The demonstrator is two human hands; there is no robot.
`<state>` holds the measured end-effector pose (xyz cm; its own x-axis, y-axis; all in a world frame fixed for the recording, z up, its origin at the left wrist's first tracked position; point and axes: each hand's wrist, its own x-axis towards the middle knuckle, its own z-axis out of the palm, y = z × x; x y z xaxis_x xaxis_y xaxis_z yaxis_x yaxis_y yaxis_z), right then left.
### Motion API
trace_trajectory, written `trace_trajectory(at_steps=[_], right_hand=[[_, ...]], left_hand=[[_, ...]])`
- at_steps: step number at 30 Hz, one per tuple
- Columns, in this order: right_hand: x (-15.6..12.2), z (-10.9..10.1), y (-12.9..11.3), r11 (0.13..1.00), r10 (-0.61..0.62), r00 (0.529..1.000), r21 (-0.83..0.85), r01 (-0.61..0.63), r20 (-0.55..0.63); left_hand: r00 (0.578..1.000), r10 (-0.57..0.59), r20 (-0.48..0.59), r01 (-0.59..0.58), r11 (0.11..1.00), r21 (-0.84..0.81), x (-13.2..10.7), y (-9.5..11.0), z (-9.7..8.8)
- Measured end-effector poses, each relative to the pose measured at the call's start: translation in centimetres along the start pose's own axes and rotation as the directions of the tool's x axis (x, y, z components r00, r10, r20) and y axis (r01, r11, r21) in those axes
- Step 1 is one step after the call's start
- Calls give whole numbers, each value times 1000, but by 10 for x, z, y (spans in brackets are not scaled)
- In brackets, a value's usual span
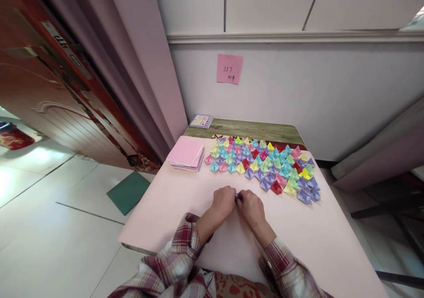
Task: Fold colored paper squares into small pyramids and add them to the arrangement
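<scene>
My left hand (222, 202) and my right hand (253, 207) meet at the middle of the pink table top (165, 209), fingers curled together round a small purple folded paper piece (237, 196) that only just shows between them. Beyond my hands lies a wide spread of several folded paper shapes (265, 165) in pink, blue, purple, green, yellow and red, laid side by side. A stack of pink paper sheets (186, 153) rests at the far left of the table.
A small pack of coloured paper (201, 121) lies on the wooden strip (251, 130) against the white wall. A pink note (229, 68) is stuck on the wall. A green sheet (128, 192) lies on the tiled floor by the red door (49, 90).
</scene>
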<state>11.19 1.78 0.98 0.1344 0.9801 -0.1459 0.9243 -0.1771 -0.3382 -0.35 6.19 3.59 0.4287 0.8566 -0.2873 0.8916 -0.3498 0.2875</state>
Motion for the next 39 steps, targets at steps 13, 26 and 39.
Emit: trace_trajectory(at_steps=[13, 26, 39], right_hand=[[3, -2, -5, 998, -55, 997, -41, 57, 45], [13, 5, 0, 998, -59, 996, -30, 61, 64], [-26, -12, 31, 910, -346, 937, 223, 349, -54]], left_hand=[[999, 43, 21, -42, 998, -41, 3, 3, 5], [999, 40, -4, -40, 984, -176, 10, -12, 11], [961, 269, -58, -275, 936, -220, 1, -32, 8]])
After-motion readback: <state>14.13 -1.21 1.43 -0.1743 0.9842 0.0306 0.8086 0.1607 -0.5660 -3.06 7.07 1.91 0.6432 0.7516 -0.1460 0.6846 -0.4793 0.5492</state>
